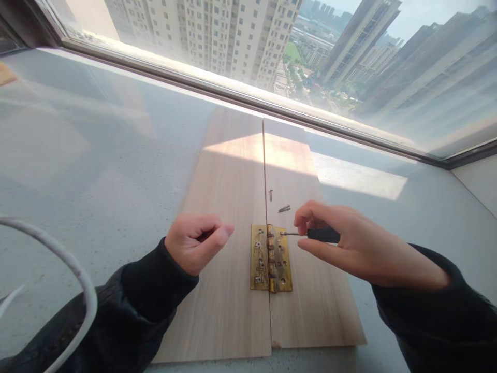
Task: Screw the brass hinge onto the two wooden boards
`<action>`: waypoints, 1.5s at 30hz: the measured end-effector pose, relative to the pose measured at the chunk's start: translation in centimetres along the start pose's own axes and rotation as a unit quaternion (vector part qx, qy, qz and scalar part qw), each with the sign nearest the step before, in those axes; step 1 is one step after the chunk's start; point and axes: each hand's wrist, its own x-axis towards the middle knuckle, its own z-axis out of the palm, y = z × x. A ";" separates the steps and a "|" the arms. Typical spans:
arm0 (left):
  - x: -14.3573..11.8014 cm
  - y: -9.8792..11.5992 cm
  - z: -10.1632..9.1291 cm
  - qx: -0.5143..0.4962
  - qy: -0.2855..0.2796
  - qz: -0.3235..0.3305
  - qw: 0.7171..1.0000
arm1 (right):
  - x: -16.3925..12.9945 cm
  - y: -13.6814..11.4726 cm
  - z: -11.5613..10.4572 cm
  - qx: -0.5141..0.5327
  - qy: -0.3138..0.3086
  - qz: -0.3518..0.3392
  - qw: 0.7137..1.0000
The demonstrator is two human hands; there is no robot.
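Observation:
My right hand grips a screwdriver by its black handle. The thin metal shaft points left, its tip at the top hole on the right leaf of a brass hinge. This worn hinge lies open across the seam between two wooden boards. Screw heads show in its left leaf; lower holes on the right leaf look bare. My left hand hovers over the left board, fingers curled and thumb pressed to the forefinger; whatever it might pinch is hidden. On the right board, loose screws and a single screw lie above the hinge.
Both boards rest on a pale speckled sill. A window frame runs along the far side, with tall buildings outside. A white cable loops in at the left, before my left sleeve.

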 end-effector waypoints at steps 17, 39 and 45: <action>0.0 0.2 -0.3 -0.014 -0.008 0.020 1.000 | 1.9 1.8 3.1 0.241 0.107 -0.099 0.960; 0.4 0.5 -0.4 -0.017 -0.001 0.073 0.997 | -1.7 1.3 2.4 -0.044 0.149 -0.087 0.984; 0.7 0.5 -0.9 0.026 -0.021 0.097 0.995 | -2.0 1.2 1.4 -0.119 0.150 -0.109 0.975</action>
